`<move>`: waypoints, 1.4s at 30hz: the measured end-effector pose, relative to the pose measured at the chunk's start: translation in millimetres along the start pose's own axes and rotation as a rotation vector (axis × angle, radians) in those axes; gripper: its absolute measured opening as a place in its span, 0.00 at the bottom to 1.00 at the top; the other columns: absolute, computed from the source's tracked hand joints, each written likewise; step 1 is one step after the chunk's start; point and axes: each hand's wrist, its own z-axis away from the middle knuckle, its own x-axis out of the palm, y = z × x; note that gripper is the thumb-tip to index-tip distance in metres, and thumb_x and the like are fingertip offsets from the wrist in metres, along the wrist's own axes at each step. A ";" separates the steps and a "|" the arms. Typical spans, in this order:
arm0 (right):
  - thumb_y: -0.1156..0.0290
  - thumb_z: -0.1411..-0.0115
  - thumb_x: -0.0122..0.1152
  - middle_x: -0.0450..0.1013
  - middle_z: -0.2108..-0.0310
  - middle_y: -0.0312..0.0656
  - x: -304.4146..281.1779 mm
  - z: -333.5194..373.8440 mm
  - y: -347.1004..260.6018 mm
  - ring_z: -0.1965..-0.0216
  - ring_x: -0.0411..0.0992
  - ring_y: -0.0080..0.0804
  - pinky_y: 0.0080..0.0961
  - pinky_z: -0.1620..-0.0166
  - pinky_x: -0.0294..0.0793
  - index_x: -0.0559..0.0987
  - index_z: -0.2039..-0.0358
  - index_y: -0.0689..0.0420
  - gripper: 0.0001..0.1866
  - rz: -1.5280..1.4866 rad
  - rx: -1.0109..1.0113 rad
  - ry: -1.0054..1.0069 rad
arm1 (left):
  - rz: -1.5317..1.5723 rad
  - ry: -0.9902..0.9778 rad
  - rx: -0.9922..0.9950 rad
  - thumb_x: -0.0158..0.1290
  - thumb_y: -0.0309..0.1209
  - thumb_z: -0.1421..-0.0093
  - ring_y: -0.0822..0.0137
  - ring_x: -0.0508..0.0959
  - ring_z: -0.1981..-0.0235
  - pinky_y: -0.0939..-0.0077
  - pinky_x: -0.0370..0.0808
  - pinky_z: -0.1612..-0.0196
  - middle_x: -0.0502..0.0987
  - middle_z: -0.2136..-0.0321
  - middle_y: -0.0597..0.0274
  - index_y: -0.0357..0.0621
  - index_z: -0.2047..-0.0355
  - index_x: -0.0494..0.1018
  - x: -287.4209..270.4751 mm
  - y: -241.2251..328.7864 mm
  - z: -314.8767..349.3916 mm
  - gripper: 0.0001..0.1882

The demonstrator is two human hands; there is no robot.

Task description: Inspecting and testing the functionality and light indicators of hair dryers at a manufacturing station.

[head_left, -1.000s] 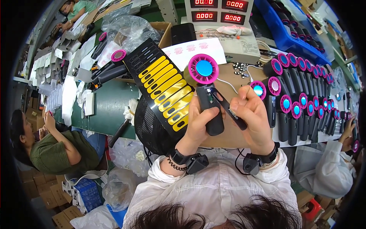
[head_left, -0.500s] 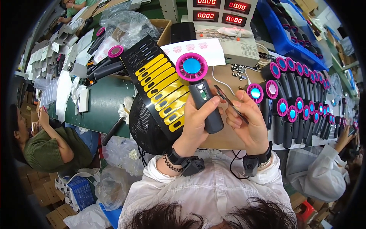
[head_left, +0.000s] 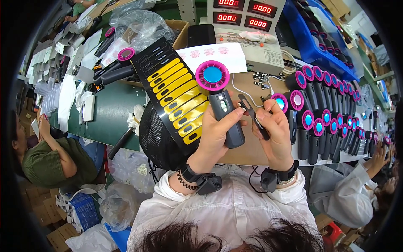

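My left hand (head_left: 210, 136) is wrapped round the dark handle of a small handheld fan (head_left: 213, 74) with a pink ring and a blue centre. A cut-out near the top of the handle shows a light part inside. Just to its right, my right hand (head_left: 277, 134) pinches a thin black adhesive strip (head_left: 259, 127) with an oval hole at its upper end. The strip stands close to the handle, and my left thumb is near that upper end. Left of the fan, a black sticker sheet (head_left: 145, 63) shows several bare yellow slots and a few black strips.
Rows of similar fans (head_left: 308, 121) stand to the right. A power supply with red displays (head_left: 247, 46) and a white printed sheet (head_left: 231, 52) are at the back. A black mesh bag (head_left: 155, 134) lies under the sticker sheet. A blue crate (head_left: 308, 35) holds more fans. Co-workers sit on both sides.
The strip in my right hand has turned, so its flat face now shows instead of its edge. The fan stays in my left hand, almost unmoved.
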 end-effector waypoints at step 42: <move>0.79 0.49 0.51 0.66 0.85 0.42 74.7 -67.3 54.0 0.82 0.66 0.33 0.27 0.77 0.63 0.65 0.65 0.58 0.10 1.211 -0.457 -0.279 | -0.234 0.279 0.429 0.50 0.18 0.49 0.71 0.73 0.74 0.77 0.72 0.69 0.70 0.70 0.58 0.35 0.55 0.60 -54.6 79.7 34.8 0.21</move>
